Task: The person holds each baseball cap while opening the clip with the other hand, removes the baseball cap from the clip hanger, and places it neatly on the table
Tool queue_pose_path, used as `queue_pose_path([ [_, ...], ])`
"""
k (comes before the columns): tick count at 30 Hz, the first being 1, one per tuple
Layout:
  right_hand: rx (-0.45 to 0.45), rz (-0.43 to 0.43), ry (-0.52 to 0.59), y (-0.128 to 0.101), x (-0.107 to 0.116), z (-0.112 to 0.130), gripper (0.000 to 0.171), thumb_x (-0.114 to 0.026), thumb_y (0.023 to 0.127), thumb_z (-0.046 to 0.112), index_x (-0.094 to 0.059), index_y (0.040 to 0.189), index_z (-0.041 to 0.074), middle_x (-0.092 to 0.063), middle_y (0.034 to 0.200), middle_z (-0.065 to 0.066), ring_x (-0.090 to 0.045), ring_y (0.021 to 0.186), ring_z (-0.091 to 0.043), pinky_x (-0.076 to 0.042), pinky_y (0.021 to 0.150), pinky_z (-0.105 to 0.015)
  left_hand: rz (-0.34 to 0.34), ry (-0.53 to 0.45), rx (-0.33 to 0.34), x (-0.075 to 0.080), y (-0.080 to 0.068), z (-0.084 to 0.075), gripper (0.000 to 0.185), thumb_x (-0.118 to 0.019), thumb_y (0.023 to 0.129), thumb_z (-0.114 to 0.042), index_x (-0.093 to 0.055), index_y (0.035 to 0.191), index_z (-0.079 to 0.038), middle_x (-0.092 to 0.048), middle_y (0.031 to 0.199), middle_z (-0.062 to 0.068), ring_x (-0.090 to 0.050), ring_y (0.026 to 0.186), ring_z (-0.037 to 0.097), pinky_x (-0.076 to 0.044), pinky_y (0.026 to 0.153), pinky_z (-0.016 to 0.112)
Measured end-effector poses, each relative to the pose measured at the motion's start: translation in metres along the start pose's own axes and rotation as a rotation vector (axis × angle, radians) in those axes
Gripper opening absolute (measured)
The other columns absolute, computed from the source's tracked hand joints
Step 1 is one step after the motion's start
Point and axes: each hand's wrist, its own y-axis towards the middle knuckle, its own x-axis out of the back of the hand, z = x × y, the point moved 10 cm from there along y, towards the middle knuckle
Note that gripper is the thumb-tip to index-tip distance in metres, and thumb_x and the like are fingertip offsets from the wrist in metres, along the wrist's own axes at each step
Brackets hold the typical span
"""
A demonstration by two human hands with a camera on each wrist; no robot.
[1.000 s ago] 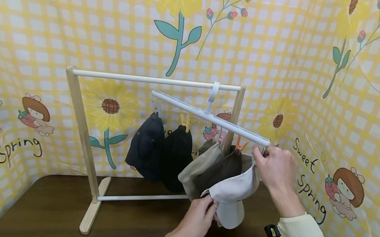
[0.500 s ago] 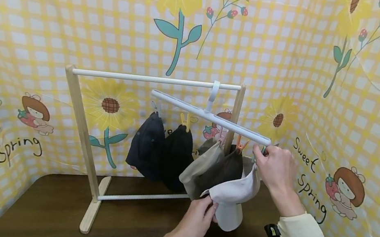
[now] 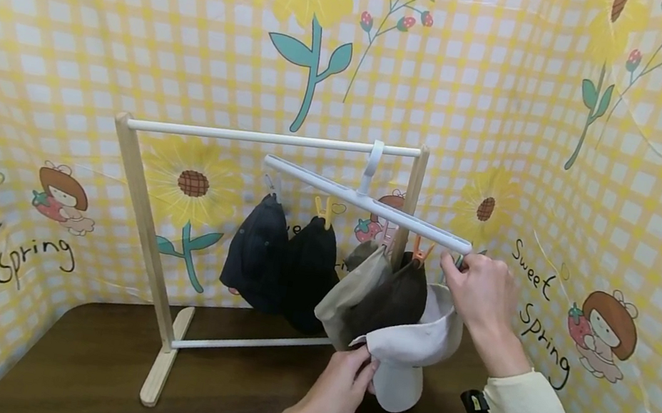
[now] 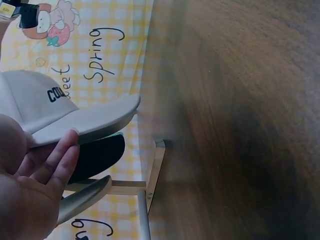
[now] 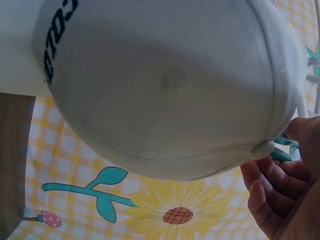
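Head view forward and down, both wrist views close, sharing pale cap [image 5: 165, 90]

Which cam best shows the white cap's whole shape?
Head: the white cap shows crown and brim together, with the left hand covering an edge. Left wrist: brim, some lettering, crown cropped. Right wrist: crown close-up, some lettering, brim cropped.

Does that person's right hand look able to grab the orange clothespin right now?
Probably yes, once freed: the right hand pinches the teal clothespin, but the orange clothespin sits close by, below the white hanger, with nothing visible blocking the gap.
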Motion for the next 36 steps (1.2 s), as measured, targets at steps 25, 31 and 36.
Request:
queue_pose_path([
  [25,-0.013,0.059,-0.016,-0.001,-0.002,-0.006,0.047,-0.072,0.092,0.036,-0.062,0.054,0.009,-0.051,0.052,-0.004,-0.041,0.046,-0.021,-0.029,0.042,-0.031,0.140,-0.080,0.070,-0.018,-0.011,0.019,0.017,-0.054,0.106,-0.007,-0.064,0.092,-0.005,-0.069,0.069,0.008,-0.066,0.060,0.010,-0.050,0.057,0.017],
  [31,-0.002,0.059,-0.017,0.002,0.001,-0.006,0.049,-0.070,0.092,0.035,-0.060,0.053,0.009,-0.051,0.053,-0.005,-0.038,0.043,-0.019,-0.026,0.040,-0.030,0.165,-0.147,0.123,-0.019,-0.012,0.024,0.015,-0.055,0.105,-0.004,-0.064,0.093,-0.001,-0.069,0.067,0.011,-0.068,0.058,0.020,-0.052,0.055,0.021],
  [36,0.002,0.043,-0.041,0.001,0.002,-0.008,0.050,-0.071,0.091,0.038,-0.058,0.051,0.011,-0.052,0.053,-0.005,-0.039,0.044,-0.020,-0.026,0.041,-0.030,0.186,-0.261,0.197,-0.025,-0.017,0.034,0.010,-0.055,0.104,-0.002,-0.063,0.098,0.002,-0.070,0.068,0.017,-0.070,0.057,0.031,-0.059,0.058,0.041],
])
